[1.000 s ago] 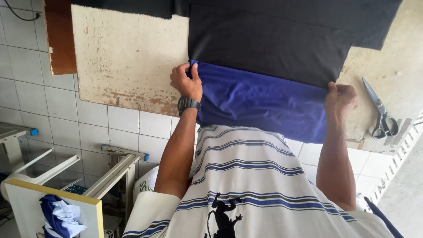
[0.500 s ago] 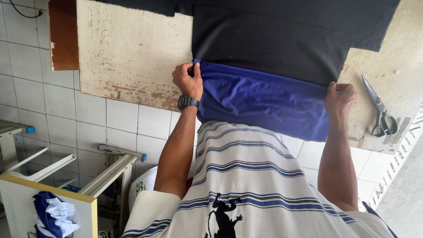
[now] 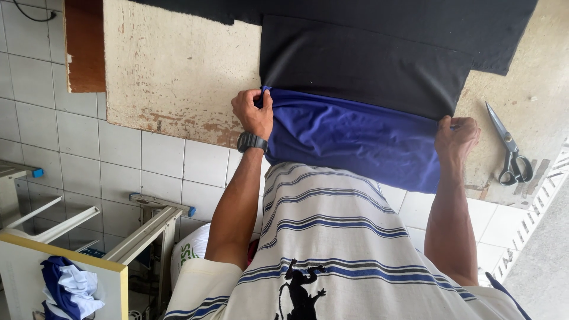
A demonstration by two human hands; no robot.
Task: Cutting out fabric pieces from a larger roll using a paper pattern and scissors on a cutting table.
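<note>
The left hand (image 3: 253,112) and the right hand (image 3: 455,137) are each closed tight on one corner of the blue cloth (image 3: 355,139), holding it flat on the counter (image 3: 172,65) against the black cloth (image 3: 361,65), scissors (image 3: 508,148) nearby.

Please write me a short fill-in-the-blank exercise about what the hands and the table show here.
1. Both hands, left hand and right hand, grip the ____ cloth.
2. Above it lies a ____ fabric.
3. Right of the right hand, on the table, lie ____.
4. The left wrist wears a ____.

Missing: blue; black; scissors; watch
</note>
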